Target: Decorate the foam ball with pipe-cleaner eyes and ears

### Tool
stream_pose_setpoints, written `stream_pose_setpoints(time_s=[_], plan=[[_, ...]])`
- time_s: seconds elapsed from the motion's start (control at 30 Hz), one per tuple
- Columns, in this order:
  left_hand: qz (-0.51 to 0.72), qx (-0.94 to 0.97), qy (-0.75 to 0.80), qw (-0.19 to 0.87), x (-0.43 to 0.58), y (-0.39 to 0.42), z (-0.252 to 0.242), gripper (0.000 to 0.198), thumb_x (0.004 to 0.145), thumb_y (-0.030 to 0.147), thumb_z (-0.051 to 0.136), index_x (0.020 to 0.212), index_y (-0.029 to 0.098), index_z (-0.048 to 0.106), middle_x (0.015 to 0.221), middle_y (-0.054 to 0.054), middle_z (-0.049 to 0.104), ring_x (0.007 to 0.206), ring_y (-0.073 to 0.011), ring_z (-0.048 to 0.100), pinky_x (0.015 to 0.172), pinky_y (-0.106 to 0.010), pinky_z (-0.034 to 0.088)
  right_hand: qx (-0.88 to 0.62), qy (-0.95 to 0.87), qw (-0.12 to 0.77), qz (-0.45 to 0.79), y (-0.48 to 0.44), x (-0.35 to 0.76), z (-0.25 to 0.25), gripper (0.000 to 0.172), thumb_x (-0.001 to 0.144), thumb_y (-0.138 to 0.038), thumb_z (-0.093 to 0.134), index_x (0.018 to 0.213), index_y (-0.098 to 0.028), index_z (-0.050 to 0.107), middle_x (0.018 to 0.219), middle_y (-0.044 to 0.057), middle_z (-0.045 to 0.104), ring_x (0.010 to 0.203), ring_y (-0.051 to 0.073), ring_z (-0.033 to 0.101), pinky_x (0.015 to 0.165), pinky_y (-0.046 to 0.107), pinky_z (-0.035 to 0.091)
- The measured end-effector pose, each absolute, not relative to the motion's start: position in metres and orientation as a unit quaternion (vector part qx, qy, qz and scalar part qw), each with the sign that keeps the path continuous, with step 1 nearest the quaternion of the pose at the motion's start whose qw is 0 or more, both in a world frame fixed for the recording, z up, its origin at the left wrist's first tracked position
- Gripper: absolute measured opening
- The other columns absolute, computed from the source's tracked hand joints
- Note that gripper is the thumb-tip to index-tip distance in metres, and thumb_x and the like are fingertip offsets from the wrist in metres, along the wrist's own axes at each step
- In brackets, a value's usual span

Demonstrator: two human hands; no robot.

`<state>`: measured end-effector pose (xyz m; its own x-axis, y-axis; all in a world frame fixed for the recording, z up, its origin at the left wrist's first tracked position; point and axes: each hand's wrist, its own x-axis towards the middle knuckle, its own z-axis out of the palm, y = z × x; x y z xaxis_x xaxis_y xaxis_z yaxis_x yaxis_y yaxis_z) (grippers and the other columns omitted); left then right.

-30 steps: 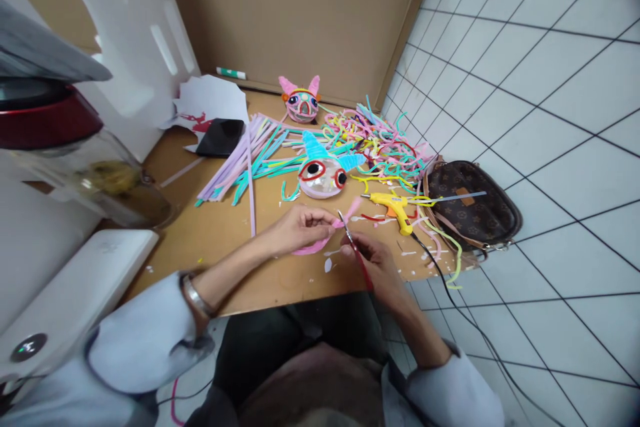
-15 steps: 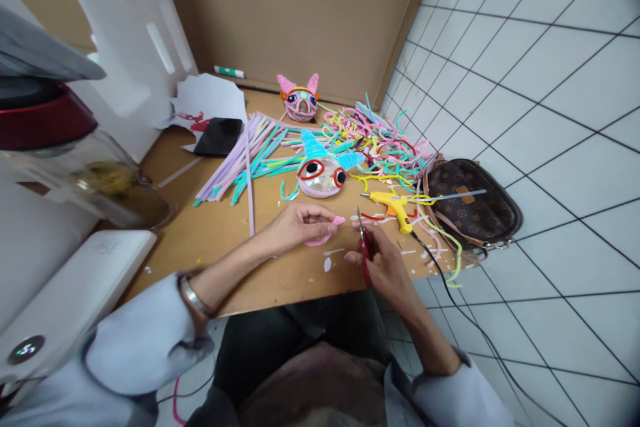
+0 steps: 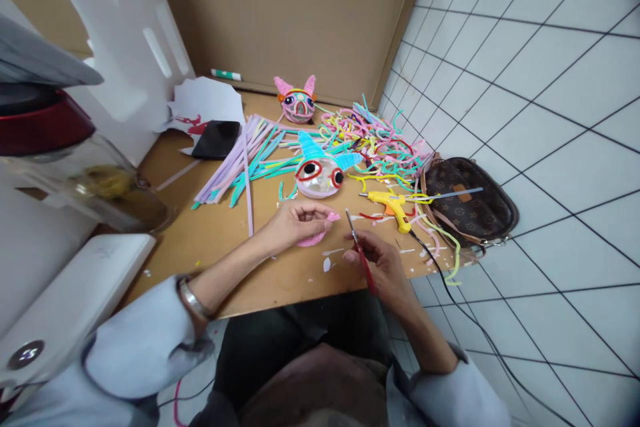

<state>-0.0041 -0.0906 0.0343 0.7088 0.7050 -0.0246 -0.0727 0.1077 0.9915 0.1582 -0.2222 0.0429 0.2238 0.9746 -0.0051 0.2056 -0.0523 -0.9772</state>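
Note:
Between the thumb and fingers of my left hand (image 3: 299,221) is a pink pipe cleaner (image 3: 314,239), partly hidden by the fingers and bent into a curve below them. My right hand (image 3: 383,263) grips red-handled scissors (image 3: 361,253), their blades pointing up and away, a little right of the pink piece and apart from it. Just beyond my hands sits a clear ball figure (image 3: 320,181) with blue ears and red-rimmed eyes. Farther back stands a similar figure (image 3: 299,107) with pink ears.
A yellow glue gun (image 3: 393,205) lies right of the figure, its cord running off the table. Straight pipe cleaners (image 3: 245,157) and a tangled heap (image 3: 380,140) cover the back. A brown bag (image 3: 467,200) sits at right, a phone (image 3: 216,140) and glass jug (image 3: 110,180) at left.
The scissors have tilted, their tips swinging left toward the pink pipe cleaner. My left hand keeps its pinch on the pipe cleaner, and the view has shifted slightly.

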Motion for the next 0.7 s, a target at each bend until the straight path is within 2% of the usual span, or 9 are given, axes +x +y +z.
stream_pose_setpoints(time_s=[0.2, 0.43, 0.7], plan=[[0.272, 0.621, 0.271, 0.684, -0.004, -0.088, 0.031, 0.045, 0.065, 0.047, 0.086, 0.09, 0.011, 0.076, 0.061, -0.002, 0.068, 0.051, -0.0095, 0.057, 0.047, -0.019, 0.044, -0.607, -0.462, 0.517, 0.389, -0.213, 0.154, 0.044, 0.047, 0.07, -0.058, 0.079, 0.092, -0.019, 0.067, 0.065, -0.004, 0.052, 0.055, 0.009, 0.043, 0.05, 0.023, 0.039], [0.235, 0.623, 0.224, 0.711, -0.003, -0.092, 0.036, 0.045, 0.071, 0.054, 0.083, 0.086, 0.011, 0.076, 0.06, -0.001, 0.068, 0.052, -0.0092, 0.059, 0.052, -0.02, 0.049, -0.621, -0.483, 0.561, 0.257, -0.2, 0.145, 0.047, 0.037, 0.075, -0.052, 0.076, 0.088, -0.019, 0.066, 0.064, -0.004, 0.053, 0.056, 0.01, 0.047, 0.053, 0.023, 0.042], [0.219, 0.62, 0.209, 0.723, -0.005, -0.094, 0.038, 0.048, 0.07, 0.056, 0.084, 0.088, 0.012, 0.078, 0.06, -0.002, 0.069, 0.053, -0.0109, 0.062, 0.05, -0.02, 0.05, -0.624, -0.481, 0.547, 0.284, -0.199, 0.145, 0.042, 0.036, 0.077, -0.053, 0.075, 0.084, -0.02, 0.063, 0.064, -0.003, 0.054, 0.056, 0.011, 0.049, 0.048, 0.023, 0.04]])
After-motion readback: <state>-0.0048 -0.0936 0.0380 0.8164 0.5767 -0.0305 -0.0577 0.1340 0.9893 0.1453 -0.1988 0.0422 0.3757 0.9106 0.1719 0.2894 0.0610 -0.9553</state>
